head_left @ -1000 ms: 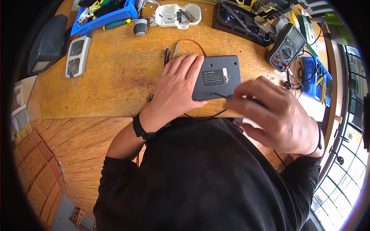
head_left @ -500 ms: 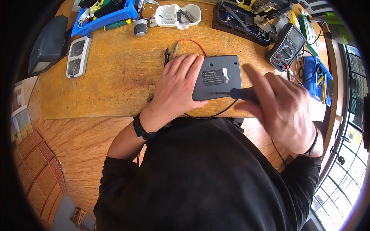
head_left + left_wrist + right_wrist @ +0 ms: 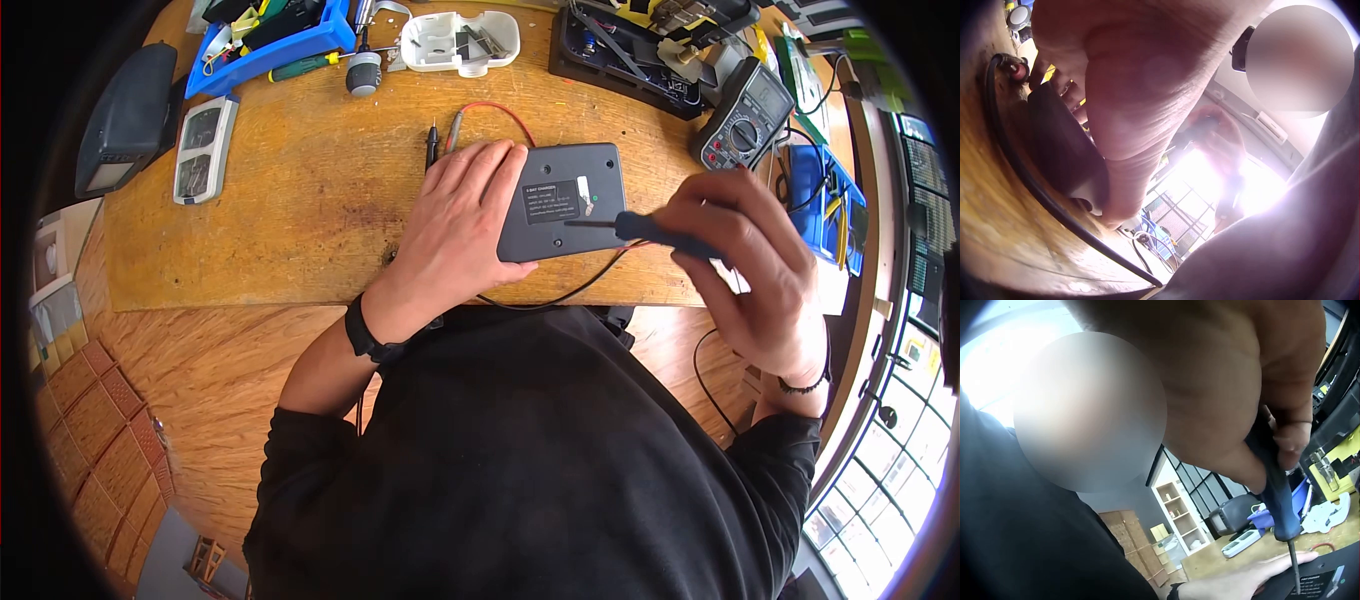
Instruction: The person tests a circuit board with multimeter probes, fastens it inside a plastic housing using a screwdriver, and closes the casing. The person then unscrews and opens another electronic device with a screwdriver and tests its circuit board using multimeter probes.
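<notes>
A dark grey battery charger lies face down on the wooden bench, its label and screw holes showing. My left hand grips its left part, fingertips at the far edge and thumb at the near edge. In the left wrist view, that hand arches over the dark charger body. My right hand holds a screwdriver by its dark blue handle, between thumb and fingers. The shaft points left across the charger; in the head view its tip lies between the label and the near screw hole.
Black and red test probes lie beyond the left hand. A multimeter stands at right, near a blue bin. A white case, a black toolbox and another charger sit farther back. A black cable runs along the front edge.
The screwdriver tip has come out of the near screw hole and moved up and over the charger. My right hand has shifted its hold on the handle; the left hand stays put.
</notes>
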Action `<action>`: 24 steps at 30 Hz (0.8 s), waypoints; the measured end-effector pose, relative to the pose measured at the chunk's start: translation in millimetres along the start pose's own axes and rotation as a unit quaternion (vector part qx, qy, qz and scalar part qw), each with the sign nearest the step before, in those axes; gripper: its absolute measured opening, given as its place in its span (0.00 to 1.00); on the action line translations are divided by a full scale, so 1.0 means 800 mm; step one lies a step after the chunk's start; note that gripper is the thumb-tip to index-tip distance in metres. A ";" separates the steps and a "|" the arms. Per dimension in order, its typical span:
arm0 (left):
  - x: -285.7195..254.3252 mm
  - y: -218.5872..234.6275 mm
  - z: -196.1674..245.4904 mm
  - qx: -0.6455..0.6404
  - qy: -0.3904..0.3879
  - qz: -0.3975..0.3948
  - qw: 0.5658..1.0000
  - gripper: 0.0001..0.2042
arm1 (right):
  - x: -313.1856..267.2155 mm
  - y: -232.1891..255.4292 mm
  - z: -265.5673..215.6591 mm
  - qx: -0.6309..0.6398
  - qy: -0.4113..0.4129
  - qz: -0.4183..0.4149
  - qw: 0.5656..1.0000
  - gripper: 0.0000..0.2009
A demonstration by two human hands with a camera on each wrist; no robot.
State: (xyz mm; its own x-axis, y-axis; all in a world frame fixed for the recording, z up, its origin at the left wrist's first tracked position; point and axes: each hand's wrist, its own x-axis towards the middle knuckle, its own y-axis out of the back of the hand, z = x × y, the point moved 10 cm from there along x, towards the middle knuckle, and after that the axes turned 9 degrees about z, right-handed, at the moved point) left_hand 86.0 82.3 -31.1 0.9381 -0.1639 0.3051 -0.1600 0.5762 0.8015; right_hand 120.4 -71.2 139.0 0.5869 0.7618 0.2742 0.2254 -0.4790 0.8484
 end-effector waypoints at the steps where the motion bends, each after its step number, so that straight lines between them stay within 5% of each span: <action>1: 0.000 0.000 0.000 -0.001 -0.003 0.000 1.000 0.58 | -0.001 0.001 0.008 -0.003 -0.015 0.013 1.000 0.17; 24: 0.002 0.004 0.000 -0.008 -0.007 0.012 1.000 0.55 | 0.029 -0.026 0.031 -0.031 -0.038 0.065 0.997 0.19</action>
State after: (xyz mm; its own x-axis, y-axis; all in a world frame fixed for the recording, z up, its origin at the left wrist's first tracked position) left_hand 86.6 83.9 -27.7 0.9298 -0.1612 0.3310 -0.1768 0.5930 0.7855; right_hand 148.5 -54.2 117.0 0.6659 0.6588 0.3501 0.0963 -0.5413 0.8353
